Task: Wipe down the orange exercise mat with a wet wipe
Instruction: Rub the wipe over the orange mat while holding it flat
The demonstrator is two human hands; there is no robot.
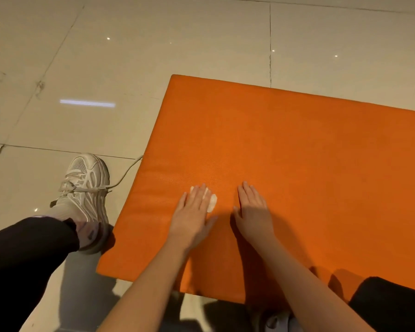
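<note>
The orange exercise mat (297, 152) lies flat on the tiled floor and fills the right half of the view. My left hand (193, 215) presses a white wet wipe (212, 202) flat onto the mat near its left end, fingers straight; only bits of the wipe show between and beside the fingers. My right hand (254, 212) rests palm down on the mat just to the right of it, fingers straight and holding nothing.
Beige glossy floor tiles (106, 68) surround the mat. My left foot in a white sneaker (86, 195) with a loose lace stands on the floor beside the mat's left edge, under a black trouser leg (22, 259). My right knee (393, 307) sits at the mat's near edge.
</note>
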